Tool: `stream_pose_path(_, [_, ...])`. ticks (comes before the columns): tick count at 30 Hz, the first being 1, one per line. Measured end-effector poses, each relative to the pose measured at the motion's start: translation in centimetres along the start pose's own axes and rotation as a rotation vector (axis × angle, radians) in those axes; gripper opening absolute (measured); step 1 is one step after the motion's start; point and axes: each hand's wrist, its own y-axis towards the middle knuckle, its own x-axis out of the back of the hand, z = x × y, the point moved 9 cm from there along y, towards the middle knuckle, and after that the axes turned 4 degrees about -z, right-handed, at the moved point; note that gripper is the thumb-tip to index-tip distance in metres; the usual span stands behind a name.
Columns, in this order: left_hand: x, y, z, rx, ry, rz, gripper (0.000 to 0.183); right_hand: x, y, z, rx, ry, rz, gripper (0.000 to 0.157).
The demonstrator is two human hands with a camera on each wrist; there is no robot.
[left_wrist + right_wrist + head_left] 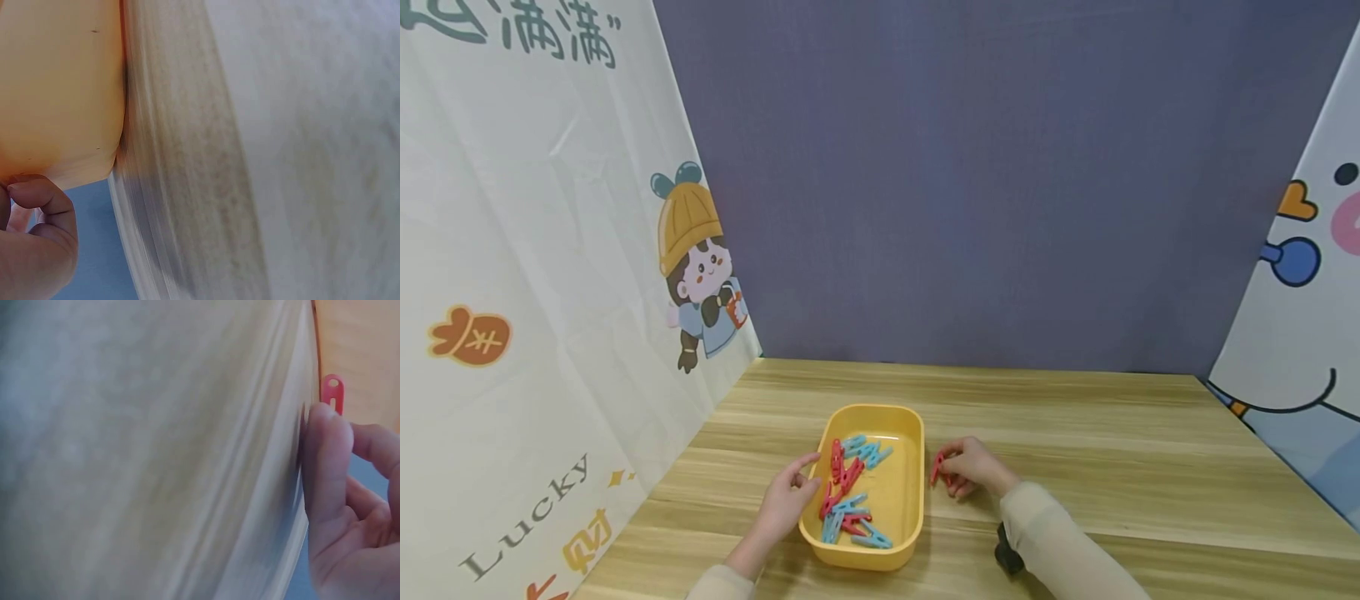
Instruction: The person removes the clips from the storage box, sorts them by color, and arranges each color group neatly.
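Observation:
A yellow plastic basket (910,533) stands on the table with several red clothespins (852,475) and blue clothespins (871,537) lying inside. At its left rim is my left hand (782,504), thumb and fingers bent against the edge. The left wrist view shows the curled fingers (47,203) at the basket wall (62,94). Just right of the basket, my right hand (976,468) pinches a red clothespin (936,469) low over the table. One end of that clothespin (333,387) sticks out past the fingertips in the right wrist view; the rest is covered.
The wood-grain table (1112,467) extends to both sides and behind the basket. A black object (1008,554) shows by the right sleeve. A dark blue-grey backdrop (970,183) rises at the back, with printed white sheets (550,250) at the sides.

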Motion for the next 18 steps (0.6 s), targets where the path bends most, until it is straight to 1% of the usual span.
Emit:
stream_pose_path(10, [0.1,-0.02,-0.06,-0.004,-0.006,-0.002,0.038,0.04,0.25,-0.35,-0.026,-0.056,-0.026,0.025])
stream_pose_path(11, [0.11,-0.02,-0.14,-0.014,-0.001,-0.002,0.038,0.06,0.27,-0.37,-0.028,-0.059,-0.028,0.025])
stream_pose_path(17, [0.08,0.03,-0.11,-0.015,0.012,-0.005,0.038,0.12,0.35,-0.55,-0.046,-0.055,-0.044,0.023])
stream_pose_path(18, [0.07,0.04,-0.01,-0.005,0.01,-0.005,0.038,0.15,0.34,-0.58,-0.048,-0.056,-0.048,0.023])
